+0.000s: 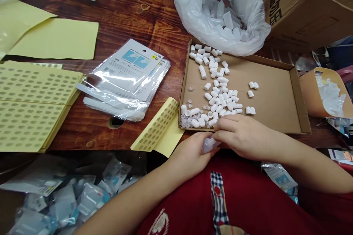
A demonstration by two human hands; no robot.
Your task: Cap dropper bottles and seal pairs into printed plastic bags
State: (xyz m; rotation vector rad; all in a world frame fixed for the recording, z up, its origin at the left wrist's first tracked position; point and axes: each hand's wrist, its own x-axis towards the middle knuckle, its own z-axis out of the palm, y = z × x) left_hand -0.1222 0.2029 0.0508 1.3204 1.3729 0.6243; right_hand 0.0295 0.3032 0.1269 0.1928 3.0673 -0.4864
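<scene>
Just in front of the shallow cardboard tray [275,91], my left hand [193,152] is closed around a small translucent plastic bottle [209,144]. My right hand [234,136] meets it from the other side, its fingers pinched together at the top of the bottle. Whatever those fingertips hold is hidden. Beyond my hands, many white caps [220,97] lie loose in the tray, mostly on its left side. Small clear plugs [187,120] are gathered in the tray's near left corner.
A plastic bag [190,3] of translucent bottles stands behind the tray, beside a cardboard box [298,11]. Printed plastic packets [129,69] and yellow sticker sheets [35,106] lie left. A peach bin [309,84] stands right. Filled packets [66,202] sit below the table edge.
</scene>
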